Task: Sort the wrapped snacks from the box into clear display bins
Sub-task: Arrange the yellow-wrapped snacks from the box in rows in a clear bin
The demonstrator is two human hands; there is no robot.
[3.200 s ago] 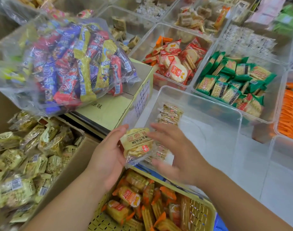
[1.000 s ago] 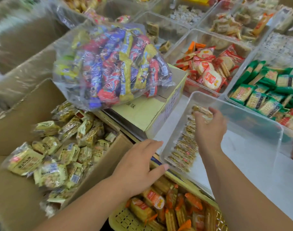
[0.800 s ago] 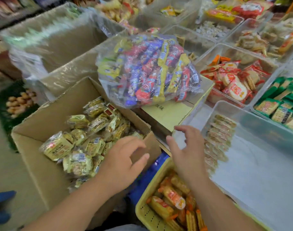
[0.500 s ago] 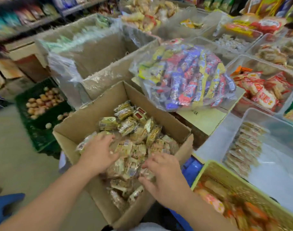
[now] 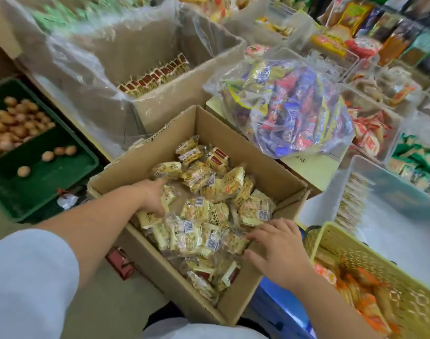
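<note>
At the far left a dark green plastic crate (image 5: 50,177) holds round brown pieces heaped at its far end. A strip of floor lies between it and the open brown cardboard box (image 5: 265,152), which is well filled with the small yellow wrapped snacks (image 5: 197,211).

The left hand (image 5: 151,195) reaches over the box's left wall into the pile. Its fingers are down among the packets and blurred, so I cannot tell whether they have hold of one. The right hand (image 5: 276,243) comes in over the near right wall. Its fingers lie spread and nearly straight on top of the packets there, gripping nothing that shows.

Behind the box stands a plastic-lined carton (image 5: 175,99) with a row of red-brown packets. At the box's far right corner, just beside it, a clear bag of multi-coloured wrapped bars (image 5: 289,106) rests on a yellow-topped carton (image 5: 314,167).

Further right is the clear plastic display bin (image 5: 380,172). A row of snacks (image 5: 353,192) stands along its left wall, and pale floor shows across the rest of it. A yellow plastic mesh basket (image 5: 355,248) of orange packets sits near the box's right corner, below the bin.
</note>
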